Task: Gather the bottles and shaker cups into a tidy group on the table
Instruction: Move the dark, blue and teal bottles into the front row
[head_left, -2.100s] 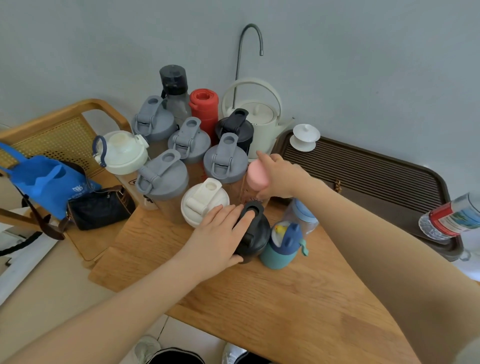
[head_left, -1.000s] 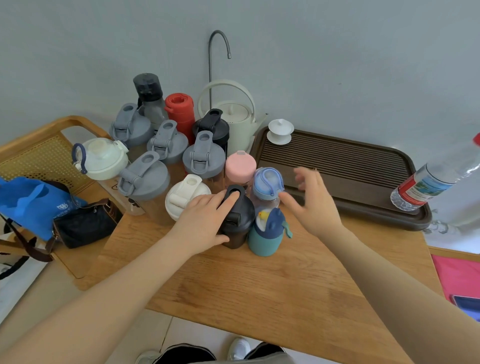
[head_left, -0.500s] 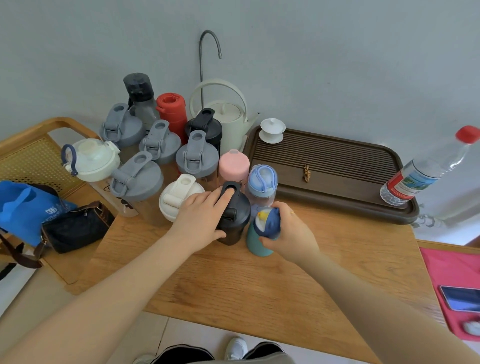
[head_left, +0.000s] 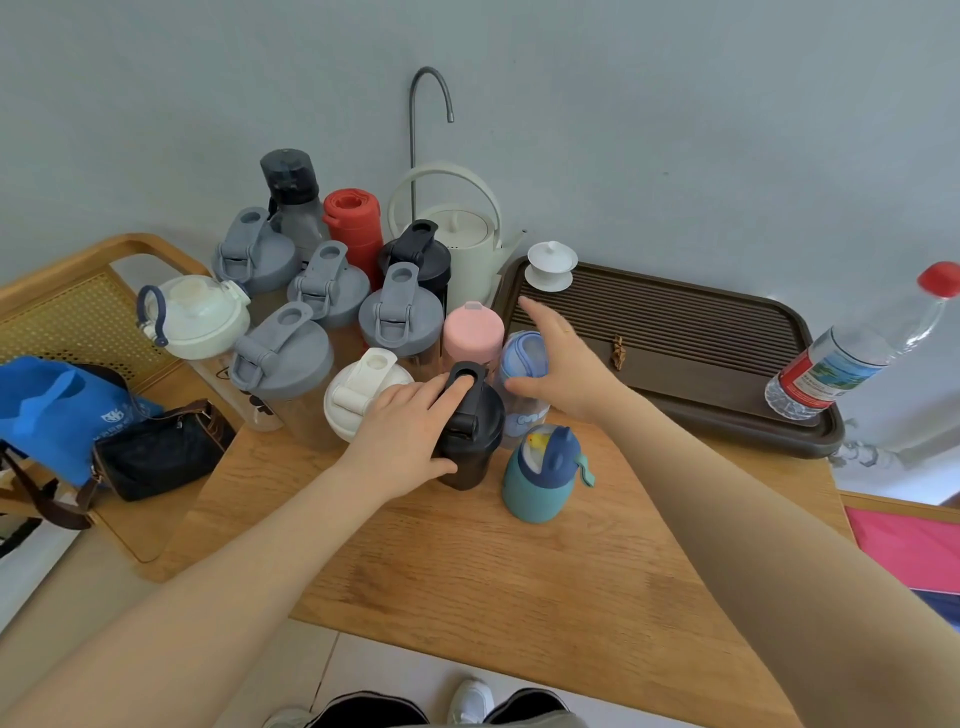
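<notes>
A wooden table (head_left: 519, 582) fills the lower middle of the view, and at its far right edge lies a dark ridged tea tray (head_left: 675, 332) with a clear water bottle (head_left: 841, 358) leaning on its right end. The bottles and shaker cups stand packed together at the table's back left corner, in front of a cream kettle (head_left: 462, 234): four grey-lidded shakers (head_left: 280, 353), a white-lidded shaker (head_left: 358, 395), a red bottle (head_left: 353, 218), a pink-capped bottle (head_left: 472, 332) and a pale blue bottle (head_left: 522, 358). The left hand (head_left: 410, 436) is wrapped around the black shaker (head_left: 467, 436) at the front of the group, index finger resting on its lid. The right hand (head_left: 561, 364) is spread open beside the pale blue bottle, gripping nothing. A small teal bottle (head_left: 540, 478) stands free just right of the black shaker.
</notes>
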